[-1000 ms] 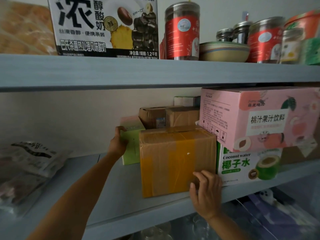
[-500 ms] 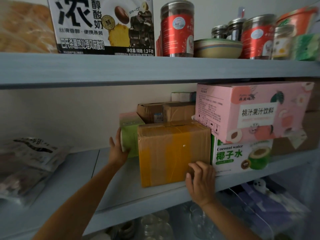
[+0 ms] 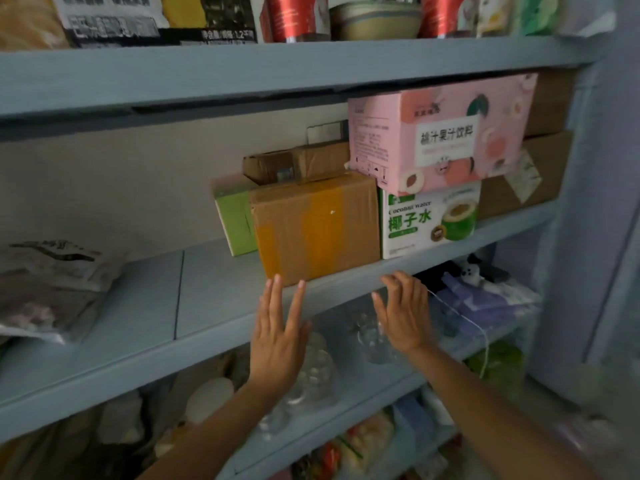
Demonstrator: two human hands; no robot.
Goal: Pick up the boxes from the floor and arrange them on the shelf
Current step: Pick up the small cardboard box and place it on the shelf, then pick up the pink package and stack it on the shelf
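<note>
A brown cardboard box [image 3: 315,226] with yellow tape stands on the middle shelf [image 3: 214,306] near its front edge. A green box [image 3: 233,220] sits behind it on the left, and a white coconut-water box [image 3: 429,220] touches its right side. My left hand [image 3: 278,337] hovers flat just below the brown box's lower left corner, fingers straight, holding nothing. At the shelf's front edge, under the box's right corner, my right hand [image 3: 403,311] is open too, fingers spread and empty.
A pink juice box [image 3: 440,136] lies on top of the coconut-water box, with more brown cartons [image 3: 298,161] behind. Plastic bags [image 3: 52,285] lie at the shelf's left. The shelf above holds cans and a bowl [image 3: 374,19]. Lower shelves hold glassware and packets.
Both hands have let go and drawn back below the shelf edge: the left from the green box, the right from the brown box's lower right corner. The view has tilted down.
</note>
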